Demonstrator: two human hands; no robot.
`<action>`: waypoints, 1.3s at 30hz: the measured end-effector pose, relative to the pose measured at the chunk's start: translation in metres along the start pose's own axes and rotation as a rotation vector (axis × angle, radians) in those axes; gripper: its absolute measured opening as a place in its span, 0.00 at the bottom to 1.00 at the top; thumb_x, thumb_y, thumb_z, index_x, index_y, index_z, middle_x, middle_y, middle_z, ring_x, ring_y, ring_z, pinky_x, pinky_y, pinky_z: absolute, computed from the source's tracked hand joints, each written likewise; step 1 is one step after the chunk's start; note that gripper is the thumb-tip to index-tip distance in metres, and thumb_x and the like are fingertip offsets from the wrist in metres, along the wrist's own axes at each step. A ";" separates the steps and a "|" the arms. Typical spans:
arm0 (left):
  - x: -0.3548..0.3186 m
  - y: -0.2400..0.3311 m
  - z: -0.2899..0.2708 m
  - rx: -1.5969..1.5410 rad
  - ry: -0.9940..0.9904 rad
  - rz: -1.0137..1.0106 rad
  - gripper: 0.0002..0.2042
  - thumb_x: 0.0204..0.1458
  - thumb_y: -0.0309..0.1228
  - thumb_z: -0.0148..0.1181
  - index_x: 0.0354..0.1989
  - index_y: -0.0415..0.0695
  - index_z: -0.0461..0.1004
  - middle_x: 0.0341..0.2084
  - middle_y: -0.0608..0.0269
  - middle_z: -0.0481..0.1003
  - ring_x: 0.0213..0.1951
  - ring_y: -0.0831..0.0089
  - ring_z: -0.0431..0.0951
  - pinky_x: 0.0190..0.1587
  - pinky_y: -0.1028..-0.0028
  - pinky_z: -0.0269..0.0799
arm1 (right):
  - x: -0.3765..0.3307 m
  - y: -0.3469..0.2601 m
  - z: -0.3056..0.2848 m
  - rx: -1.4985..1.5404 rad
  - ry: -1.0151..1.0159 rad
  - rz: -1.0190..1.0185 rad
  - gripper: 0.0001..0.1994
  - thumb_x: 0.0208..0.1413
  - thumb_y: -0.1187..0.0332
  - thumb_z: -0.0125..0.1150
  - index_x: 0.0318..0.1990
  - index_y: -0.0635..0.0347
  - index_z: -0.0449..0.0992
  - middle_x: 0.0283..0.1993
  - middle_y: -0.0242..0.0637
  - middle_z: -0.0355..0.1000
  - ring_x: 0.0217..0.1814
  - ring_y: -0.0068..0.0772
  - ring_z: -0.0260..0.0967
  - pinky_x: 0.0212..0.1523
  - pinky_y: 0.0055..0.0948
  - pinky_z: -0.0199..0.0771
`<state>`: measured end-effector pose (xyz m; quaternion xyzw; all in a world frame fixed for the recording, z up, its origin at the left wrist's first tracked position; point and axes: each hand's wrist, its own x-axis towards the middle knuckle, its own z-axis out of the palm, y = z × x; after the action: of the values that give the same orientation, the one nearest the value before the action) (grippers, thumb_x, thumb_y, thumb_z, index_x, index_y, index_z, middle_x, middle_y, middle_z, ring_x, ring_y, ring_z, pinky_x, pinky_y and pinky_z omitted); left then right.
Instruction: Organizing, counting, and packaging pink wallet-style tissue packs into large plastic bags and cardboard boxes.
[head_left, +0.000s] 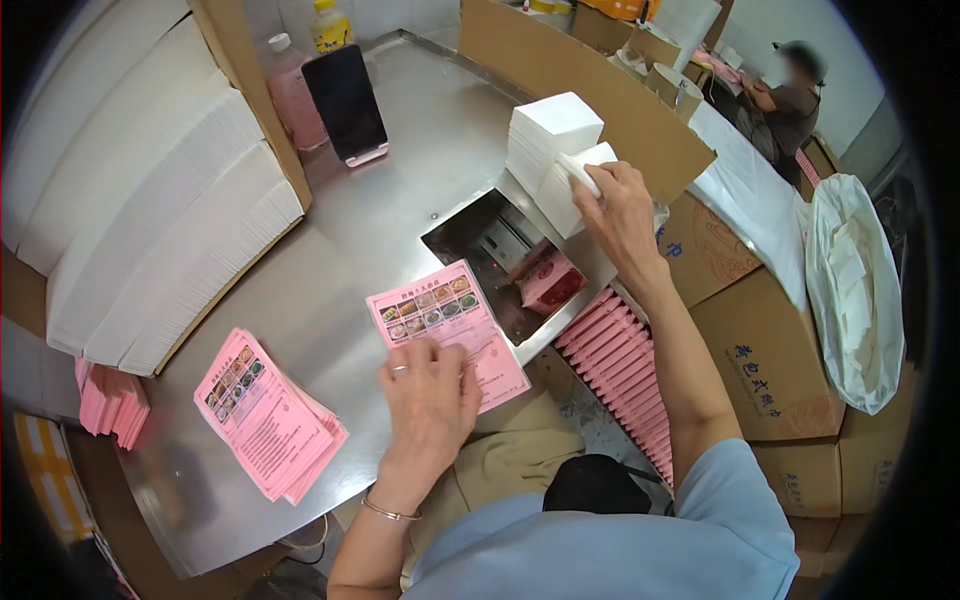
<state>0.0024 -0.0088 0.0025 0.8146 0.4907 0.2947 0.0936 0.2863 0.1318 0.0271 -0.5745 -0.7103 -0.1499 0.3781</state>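
My left hand (pixel 430 405) rests on a flat pink printed packet (pixel 440 310), its fingers curled over the near part. The packet shows small food pictures and lies beside a rectangular opening in the metal table. Beyond that opening, my right hand (pixel 618 205) pinches some white paper napkins (pixel 580 172) with thumb and fingers. These napkins are at the near side of a white napkin stack (pixel 548 130). To the left of my left hand lies a loose pile of matching pink packets (pixel 268 420). A filled pink packet (pixel 552 283) sits down inside the opening.
A cardboard box (pixel 240 85) full of white napkins (pixel 190 190) stands at left. A phone (pixel 345 105) leans on a stand near two bottles. Pink packets (pixel 625 375) fill a row below right, beside cartons (pixel 755 370) and a white plastic bag (pixel 855 290). Another person (pixel 790 105) sits farther back.
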 end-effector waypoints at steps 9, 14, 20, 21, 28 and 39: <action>0.000 -0.009 -0.004 0.023 0.049 -0.022 0.10 0.47 0.26 0.64 0.37 0.43 0.72 0.36 0.55 0.68 0.41 0.56 0.66 0.45 0.59 0.58 | 0.009 0.000 -0.009 0.019 -0.125 0.033 0.09 0.53 0.71 0.61 0.37 0.67 0.80 0.39 0.50 0.74 0.42 0.52 0.70 0.45 0.45 0.72; -0.004 -0.011 0.000 -0.122 0.014 0.042 0.13 0.46 0.27 0.64 0.41 0.41 0.72 0.45 0.49 0.69 0.48 0.51 0.68 0.51 0.55 0.62 | -0.004 -0.017 -0.006 0.027 0.025 -0.104 0.17 0.49 0.77 0.59 0.48 0.68 0.76 0.50 0.51 0.72 0.51 0.55 0.70 0.54 0.46 0.70; -0.015 -0.020 -0.030 0.068 -0.112 -0.157 0.37 0.39 0.37 0.70 0.61 0.39 0.66 0.64 0.36 0.57 0.65 0.37 0.58 0.62 0.43 0.56 | -0.107 -0.137 -0.034 0.498 -0.291 -0.800 0.16 0.54 0.67 0.59 0.49 0.63 0.77 0.45 0.46 0.71 0.54 0.51 0.72 0.66 0.70 0.56; -0.012 -0.018 -0.027 0.077 -0.115 -0.155 0.37 0.39 0.37 0.70 0.61 0.39 0.66 0.64 0.36 0.57 0.65 0.37 0.58 0.62 0.43 0.56 | -0.096 -0.136 -0.017 0.403 -0.282 -0.657 0.15 0.52 0.66 0.60 0.46 0.60 0.79 0.43 0.47 0.72 0.49 0.46 0.73 0.65 0.70 0.56; -0.003 -0.018 -0.009 0.264 0.092 -0.176 0.34 0.46 0.45 0.65 0.63 0.47 0.67 0.70 0.43 0.53 0.68 0.36 0.51 0.65 0.43 0.45 | -0.070 -0.160 -0.006 0.588 -0.479 -0.553 0.15 0.45 0.73 0.60 0.43 0.65 0.75 0.42 0.51 0.74 0.47 0.54 0.73 0.67 0.57 0.59; 0.000 -0.011 -0.016 0.397 0.113 -0.153 0.24 0.47 0.46 0.65 0.48 0.44 0.75 0.55 0.49 0.69 0.50 0.50 0.66 0.47 0.55 0.58 | -0.006 -0.003 0.003 -0.090 -0.119 -0.023 0.11 0.53 0.68 0.62 0.44 0.60 0.77 0.38 0.43 0.69 0.46 0.43 0.67 0.47 0.47 0.65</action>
<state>-0.0149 -0.0059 0.0105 0.7597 0.6039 0.2295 -0.0744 0.2832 0.1284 0.0213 -0.5906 -0.7306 -0.1517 0.3071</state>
